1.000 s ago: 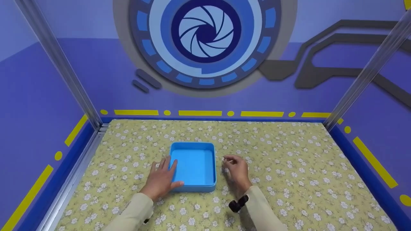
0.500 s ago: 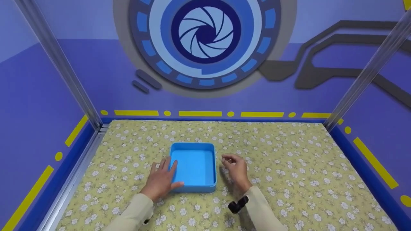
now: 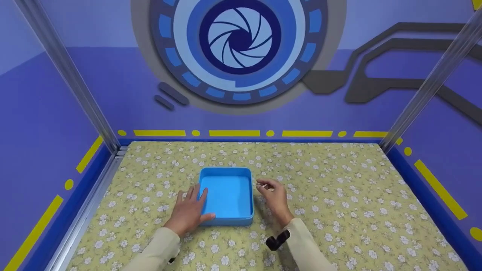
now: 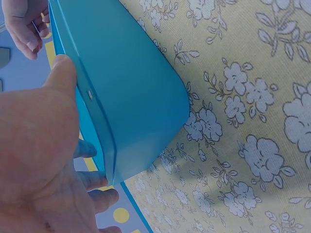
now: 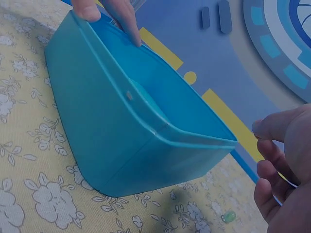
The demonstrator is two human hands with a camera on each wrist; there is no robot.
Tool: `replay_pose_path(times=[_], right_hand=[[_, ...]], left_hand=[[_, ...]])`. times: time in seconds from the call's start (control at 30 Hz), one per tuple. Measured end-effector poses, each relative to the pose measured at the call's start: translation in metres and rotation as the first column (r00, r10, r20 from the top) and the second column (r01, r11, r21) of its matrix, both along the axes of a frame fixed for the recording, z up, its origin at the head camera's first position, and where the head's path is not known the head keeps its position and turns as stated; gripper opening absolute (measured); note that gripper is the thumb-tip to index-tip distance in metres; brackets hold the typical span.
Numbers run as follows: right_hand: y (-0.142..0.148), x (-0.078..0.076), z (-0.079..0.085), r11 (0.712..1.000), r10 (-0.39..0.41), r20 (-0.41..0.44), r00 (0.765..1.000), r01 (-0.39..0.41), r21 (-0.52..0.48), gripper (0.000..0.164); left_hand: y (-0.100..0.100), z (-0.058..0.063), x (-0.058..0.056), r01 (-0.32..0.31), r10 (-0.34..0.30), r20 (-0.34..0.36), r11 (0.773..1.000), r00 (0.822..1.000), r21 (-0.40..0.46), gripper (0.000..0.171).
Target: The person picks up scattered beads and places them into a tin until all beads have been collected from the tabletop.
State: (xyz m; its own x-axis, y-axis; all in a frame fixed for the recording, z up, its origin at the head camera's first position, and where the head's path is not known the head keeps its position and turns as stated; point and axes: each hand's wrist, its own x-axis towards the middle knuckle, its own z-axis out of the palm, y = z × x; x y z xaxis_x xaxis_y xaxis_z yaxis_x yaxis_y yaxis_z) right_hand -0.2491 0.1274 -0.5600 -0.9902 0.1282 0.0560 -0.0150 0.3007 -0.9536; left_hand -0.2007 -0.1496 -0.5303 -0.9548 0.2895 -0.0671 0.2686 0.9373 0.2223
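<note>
A square light-blue box (image 3: 228,197) with no lid stands on the flowered cloth, its visible floor bare. My left hand (image 3: 186,212) rests over its left side. The thumb lies on the near rim and the fingers spread along the left wall. To the right of the box is my right hand (image 3: 276,197), a short gap from the wall, its fingers bent toward the thumb. I cannot tell whether the fingertips pinch anything small. In the right wrist view a small, shiny green bead-like thing (image 5: 228,216) shows against the cloth, near the curled fingers (image 5: 265,187).
The yellow flowered cloth (image 3: 339,210) covers the table up to a purple-blue wall (image 3: 241,122) with yellow dashes. Metal posts (image 3: 69,75) rise at the two back corners, and a metal rail (image 3: 83,226) runs along the left edge.
My right hand has shifted slightly left, closer to the box. The left hand and the box have stayed in place.
</note>
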Motion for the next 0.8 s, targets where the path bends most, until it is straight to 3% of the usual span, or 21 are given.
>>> replay_pose_path(times=[0.8], right_hand=[[-0.015, 0.001, 0.014, 1.000, 0.027, -0.034, 0.999, -0.026, 0.002, 0.019]], left_hand=[[0.001, 0.001, 0.001, -0.006, 0.006, 0.012, 1.000, 1.000, -0.013, 0.086]])
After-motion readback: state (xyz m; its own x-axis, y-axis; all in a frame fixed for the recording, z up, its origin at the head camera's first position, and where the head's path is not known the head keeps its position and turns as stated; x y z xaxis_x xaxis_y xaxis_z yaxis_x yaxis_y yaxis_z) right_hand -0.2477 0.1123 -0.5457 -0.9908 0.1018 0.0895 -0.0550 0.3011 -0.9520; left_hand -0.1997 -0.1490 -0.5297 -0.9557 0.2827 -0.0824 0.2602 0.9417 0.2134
